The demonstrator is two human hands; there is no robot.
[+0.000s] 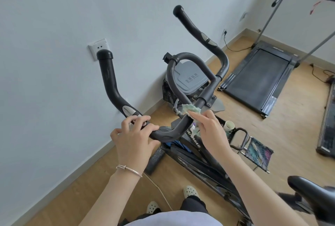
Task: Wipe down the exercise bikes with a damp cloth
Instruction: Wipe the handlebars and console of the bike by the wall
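A black exercise bike stands in front of me, its curved handlebar (181, 66) filling the middle of the head view. My left hand (135, 135) grips the lower left bend of the handlebar, just below the silver pulse sensor (129, 110). My right hand (208, 128) holds a crumpled green cloth (192, 109) and presses it against the handlebar's centre, near the clamp bolts. Part of the cloth hangs under my palm. The bike's frame (204, 164) runs down to the right, and its black saddle (315, 189) shows at the lower right.
A pale wall with a socket (97, 46) is close on the left. A grey lidded bin (190, 79) stands behind the handlebar. A treadmill (259, 73) lies on the wooden floor at the right. A small patterned stool (258, 152) and a cup (229, 126) sit beside the bike.
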